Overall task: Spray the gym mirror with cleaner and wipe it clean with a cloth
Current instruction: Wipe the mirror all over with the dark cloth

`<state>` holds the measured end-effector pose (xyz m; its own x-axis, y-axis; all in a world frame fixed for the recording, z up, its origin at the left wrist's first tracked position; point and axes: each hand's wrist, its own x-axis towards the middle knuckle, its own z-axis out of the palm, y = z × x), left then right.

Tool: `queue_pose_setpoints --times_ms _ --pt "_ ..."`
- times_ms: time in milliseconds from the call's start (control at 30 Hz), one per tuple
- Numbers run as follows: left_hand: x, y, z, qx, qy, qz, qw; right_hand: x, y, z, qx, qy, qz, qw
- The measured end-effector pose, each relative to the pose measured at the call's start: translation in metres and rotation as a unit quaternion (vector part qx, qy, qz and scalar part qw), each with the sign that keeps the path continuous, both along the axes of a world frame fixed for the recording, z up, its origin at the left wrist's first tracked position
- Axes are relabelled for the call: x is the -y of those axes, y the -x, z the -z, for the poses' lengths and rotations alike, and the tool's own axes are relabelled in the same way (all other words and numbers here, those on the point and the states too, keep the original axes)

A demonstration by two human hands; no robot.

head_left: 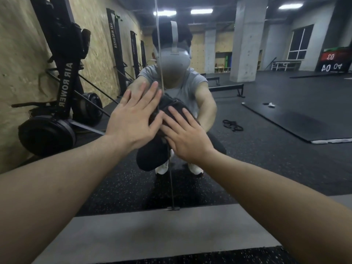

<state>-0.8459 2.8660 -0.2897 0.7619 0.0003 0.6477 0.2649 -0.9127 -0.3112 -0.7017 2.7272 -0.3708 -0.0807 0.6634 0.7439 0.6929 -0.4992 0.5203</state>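
Observation:
A large wall mirror [266, 103] fills the view ahead, with a vertical seam between two panels near the middle. A dark cloth [167, 106] lies flat against the glass at that seam. My left hand [136, 119] presses on the cloth's left side with straight, spread fingers. My right hand [185, 135] presses on its lower right part, fingers also straight. Most of the cloth is hidden under both hands. No spray bottle is in view.
A grey ledge [152, 231] runs along the mirror's foot, with speckled black rubber floor below it. The glass reflects upright air rowers [64, 88] by a wooden wall at the left, my crouching reflection, black mats, a concrete pillar [247, 39] and a timer board [332, 61].

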Motion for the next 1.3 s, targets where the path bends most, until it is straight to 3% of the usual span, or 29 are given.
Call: queue_pose_setpoints --times_ms 100,333,400,500,567,633,733,833,900,1167,1300 --pt "0.007 -0.003 0.011 0.008 0.016 -0.021 1.0 0.046 -0.024 0.001 -0.009 0.008 0.037 0.999" --pt "0.01 -0.002 0.04 0.01 0.005 -0.019 1.0 0.17 -0.084 0.025 -0.157 -0.145 0.15 0.965" --pt "0.006 0.001 0.051 0.009 -0.01 -0.019 1.0 0.184 -0.09 0.03 -0.232 -0.245 0.175 0.925" --pt "0.001 0.003 0.062 0.013 -0.013 -0.016 1.0 0.171 -0.087 0.031 -0.349 -0.393 0.167 0.834" --pt "-0.001 0.002 0.063 0.021 -0.012 -0.005 1.0 0.144 -0.075 0.031 -0.372 -0.437 0.143 0.806" --pt "-0.003 0.002 0.062 0.022 -0.018 0.006 1.0 0.109 -0.059 0.038 -0.353 -0.428 0.128 0.822" --pt "-0.006 0.002 0.065 0.016 -0.029 0.006 0.999 0.058 -0.032 0.058 -0.297 -0.351 0.099 0.883" --pt "-0.009 -0.001 0.068 0.017 -0.033 0.004 0.999 0.019 -0.01 0.071 -0.196 -0.21 0.049 0.957" --pt "-0.009 -0.002 0.07 0.02 -0.035 0.007 0.999 0.0 0.002 0.078 -0.133 -0.114 0.03 0.984" --pt "-0.004 -0.003 0.077 0.034 -0.034 -0.004 0.999 0.016 -0.009 0.071 0.014 0.061 0.008 0.998" --pt "0.004 -0.006 0.083 0.037 -0.006 -0.015 0.999 0.078 -0.045 0.074 -0.018 0.018 0.035 0.999"
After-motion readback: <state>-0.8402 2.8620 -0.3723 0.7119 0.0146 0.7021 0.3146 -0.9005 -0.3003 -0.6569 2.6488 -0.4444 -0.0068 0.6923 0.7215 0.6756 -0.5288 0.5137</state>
